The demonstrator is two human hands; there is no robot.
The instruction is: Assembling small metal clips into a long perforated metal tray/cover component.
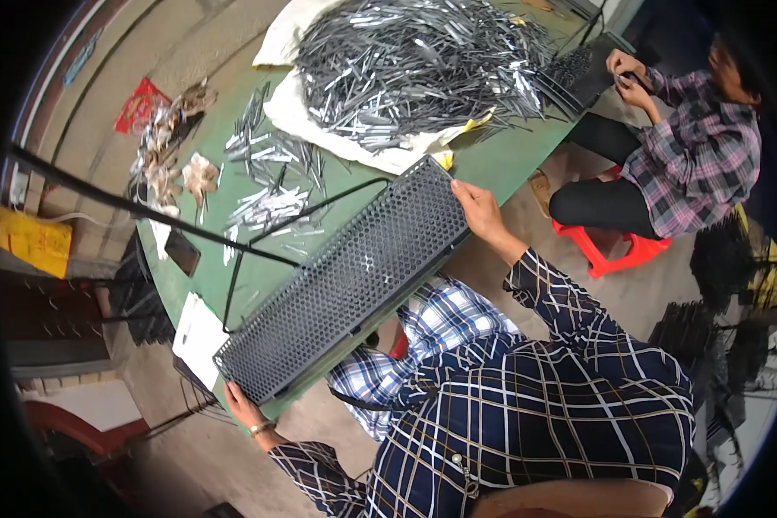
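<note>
A long black perforated panel (pixel 345 281) with rows of small holes lies slantwise over the near edge of the green table. My right hand (pixel 482 211) is closed on its far right end, with the thumb on the top face. At the opposite, near left end, my left hand (pixel 245 409) grips the corner, its fingers partly hidden under the panel. Two light specks show in holes near the middle. A thin black metal rod frame (pixel 272 226) stands against the panel's far side.
A big heap of dark thin strips (pixel 406 73) lies on a white sack (pixel 298 121), with loose strips (pixel 272 207) beside it. A dark phone (pixel 182 252) and white paper (pixel 197 337) lie at left. A co-worker (pixel 682 164) sits right on a red stool (pixel 617 250).
</note>
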